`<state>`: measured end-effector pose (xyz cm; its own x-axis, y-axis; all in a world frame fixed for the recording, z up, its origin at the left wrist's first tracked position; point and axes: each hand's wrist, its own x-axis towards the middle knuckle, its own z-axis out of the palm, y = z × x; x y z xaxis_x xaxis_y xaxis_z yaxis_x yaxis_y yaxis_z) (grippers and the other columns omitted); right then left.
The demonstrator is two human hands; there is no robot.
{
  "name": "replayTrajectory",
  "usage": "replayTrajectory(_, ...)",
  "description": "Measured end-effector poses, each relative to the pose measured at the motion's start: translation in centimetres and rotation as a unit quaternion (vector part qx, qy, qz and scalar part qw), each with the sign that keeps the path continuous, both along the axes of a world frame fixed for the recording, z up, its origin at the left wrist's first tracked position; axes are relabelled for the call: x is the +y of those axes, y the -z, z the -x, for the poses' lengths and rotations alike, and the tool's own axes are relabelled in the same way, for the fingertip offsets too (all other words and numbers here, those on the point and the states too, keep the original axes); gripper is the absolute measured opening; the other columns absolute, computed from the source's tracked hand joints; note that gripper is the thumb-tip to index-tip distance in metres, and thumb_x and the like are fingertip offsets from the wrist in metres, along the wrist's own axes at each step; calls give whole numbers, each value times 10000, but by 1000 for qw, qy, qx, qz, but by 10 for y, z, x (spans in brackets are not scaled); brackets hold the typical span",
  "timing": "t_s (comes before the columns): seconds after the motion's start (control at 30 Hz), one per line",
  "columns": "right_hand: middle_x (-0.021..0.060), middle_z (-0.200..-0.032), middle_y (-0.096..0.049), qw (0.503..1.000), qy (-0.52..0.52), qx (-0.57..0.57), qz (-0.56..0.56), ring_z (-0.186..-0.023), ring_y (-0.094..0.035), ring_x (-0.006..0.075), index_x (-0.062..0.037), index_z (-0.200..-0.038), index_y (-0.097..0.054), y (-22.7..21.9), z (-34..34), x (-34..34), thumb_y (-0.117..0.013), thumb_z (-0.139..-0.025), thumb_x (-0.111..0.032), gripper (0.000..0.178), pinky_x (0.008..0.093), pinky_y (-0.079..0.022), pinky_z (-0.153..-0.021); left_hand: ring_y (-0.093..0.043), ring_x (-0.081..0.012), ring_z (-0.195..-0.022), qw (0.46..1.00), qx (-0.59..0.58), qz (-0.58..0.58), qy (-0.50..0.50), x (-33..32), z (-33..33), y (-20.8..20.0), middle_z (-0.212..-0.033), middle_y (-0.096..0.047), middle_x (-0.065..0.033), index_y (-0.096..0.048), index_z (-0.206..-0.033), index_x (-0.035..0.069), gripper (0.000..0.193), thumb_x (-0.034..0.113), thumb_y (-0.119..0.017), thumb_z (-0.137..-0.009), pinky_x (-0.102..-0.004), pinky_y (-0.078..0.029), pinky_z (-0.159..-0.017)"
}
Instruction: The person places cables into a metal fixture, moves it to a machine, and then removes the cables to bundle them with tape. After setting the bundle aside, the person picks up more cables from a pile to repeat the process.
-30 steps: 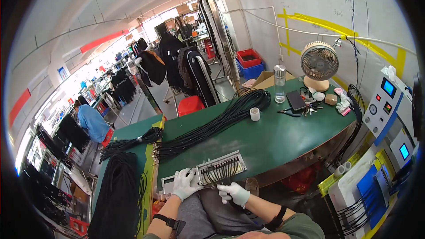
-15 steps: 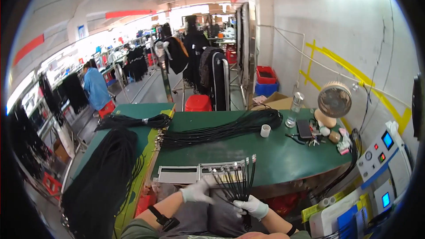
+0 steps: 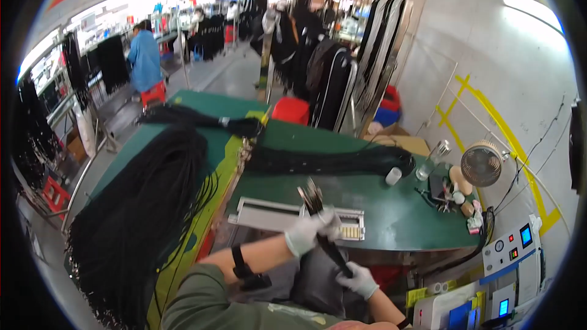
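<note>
My left hand [image 3: 310, 231], in a white glove, is closed round a bundle of black cables [image 3: 333, 256] just below its metal ends. Those ends stand up from the fist in a tight group. My right hand [image 3: 358, 280], also gloved, grips the same bundle lower down, above my lap. The bundle slants between both hands in front of the table's near edge. Just beyond the left hand, a long pale metal fixture [image 3: 264, 215] lies along that edge; its right part has a row of yellowish pieces. My left hand and the cables cover its middle.
A large heap of black cables [image 3: 137, 220] covers the table's left part; another bundle [image 3: 330, 161] lies across the back. A tape roll [image 3: 393, 176], glass bottle [image 3: 431, 162] and fan [image 3: 482, 164] are on the right. Control boxes [image 3: 510, 247] stand lower right. A person in blue [image 3: 145, 60] sits far left.
My left hand has moved right and closed round the cables, whose fanned-out ends are now drawn together. My right hand has slid lower on the bundle. The view has turned.
</note>
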<state>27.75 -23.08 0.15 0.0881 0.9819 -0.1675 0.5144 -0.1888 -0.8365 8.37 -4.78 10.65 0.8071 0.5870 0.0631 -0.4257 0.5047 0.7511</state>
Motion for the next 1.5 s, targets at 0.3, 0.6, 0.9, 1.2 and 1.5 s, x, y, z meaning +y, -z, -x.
replayTrajectory(0.3, 117, -875, -610, 831, 134, -526, -119, -836, -622, 372, -126, -905, -610, -159, -71, 46, -681, -722, -78, 203, 485, -499, -726, -602, -248, -836, 975, -55, 149, -154, 90, 70, 31, -739, -527, -46, -600, -951, 30, 404, 411, -500, -1041, -447, -508, -942)
replayTrajectory(0.6, 102, -919, -658, 748, 34, -612, -254, -917, -624, 328, -140, -982, -682, -194, -111, 275, -646, -718, -53, 281, 441, -476, -821, -646, -284, -1022, 959, 42, 147, -237, 219, 74, 46, -1111, -671, -155, -635, -1117, 41, 472, 492, -587, -985, -454, -527, -929)
replayTrajectory(0.9, 165, -1415, -515, 813, -11, -542, -211, -1338, -440, 356, -153, -1345, -560, -29, -122, 332, -792, -687, -318, 717, 532, -304, -1134, -699, -251, -756, 872, 469, -44, -135, 259, 118, 81, -920, -710, -159, -658, -1083, -13, 529, 490, -675, -918, -372, -585, -663)
replayTrajectory(1.2, 205, -1264, -624, 875, 157, -317, -331, -1180, -570, 382, -63, -1251, -632, 16, -120, 152, -738, -817, -209, 469, 445, -444, -1040, -700, -183, -761, 871, 419, -226, -123, 131, 148, 58, -962, -721, -148, -653, -1132, -39, 358, 279, -640, -969, -317, -579, -683)
replayTrajectory(1.5, 195, -1158, -659, 812, 221, -394, -370, -1126, -581, 380, 3, -1139, -638, 46, -146, 123, -674, -880, -193, 327, 456, -452, -1003, -710, -188, -839, 888, 389, -208, -132, 26, 161, 49, -1002, -720, -134, -640, -1197, -29, 331, 222, -626, -982, -299, -569, -734)
